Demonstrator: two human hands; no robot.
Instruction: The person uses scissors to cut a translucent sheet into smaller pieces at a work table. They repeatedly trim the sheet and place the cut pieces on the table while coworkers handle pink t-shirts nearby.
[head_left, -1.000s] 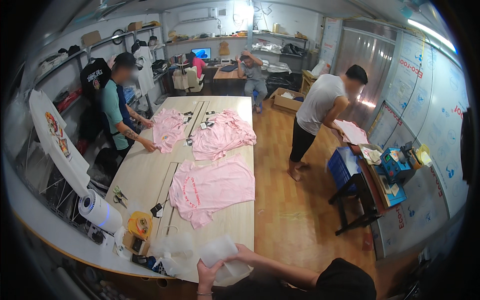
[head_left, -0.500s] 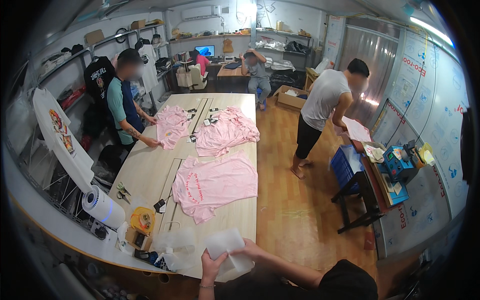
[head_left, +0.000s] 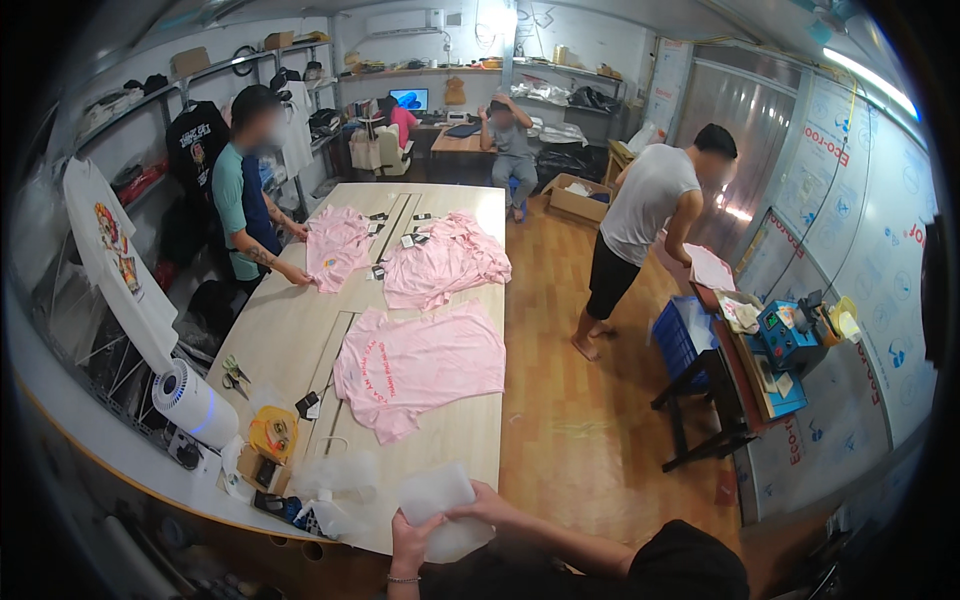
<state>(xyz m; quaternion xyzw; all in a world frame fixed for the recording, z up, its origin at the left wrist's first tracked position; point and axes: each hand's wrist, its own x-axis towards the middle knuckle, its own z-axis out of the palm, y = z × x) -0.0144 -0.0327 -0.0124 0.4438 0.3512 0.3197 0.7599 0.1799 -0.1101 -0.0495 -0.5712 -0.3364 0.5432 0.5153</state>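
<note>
Bottom centre, left hand [head_left: 412,538] and right hand [head_left: 488,506] close on translucent plastic [head_left: 437,490] over the pale counter [head_left: 455,440]; pink shirts [head_left: 430,365] sprawl mid-frame, wooden floor [head_left: 570,430] gleaming right!

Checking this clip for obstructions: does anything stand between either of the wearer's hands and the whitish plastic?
Nothing visible does: the left hand and right hand both grip the whitish plastic directly. The clear plastic on the table lies off to their left.
</note>
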